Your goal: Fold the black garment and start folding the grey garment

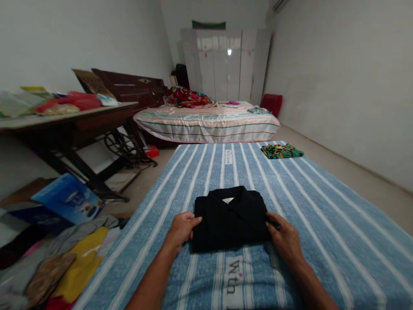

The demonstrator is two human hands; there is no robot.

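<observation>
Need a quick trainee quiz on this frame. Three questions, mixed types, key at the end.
1. True or false: the left hand and the right hand are at opposite sides of the folded black shirt.
2. Where does the green patterned cloth lie?
a) on top of the folded black shirt
b) near the far right corner of the blue striped sheet
c) beside the left hand
3. Fill in: the white label toward the sheet's far end reads "With ____".

Key: 1. True; 2. b; 3. love
</observation>
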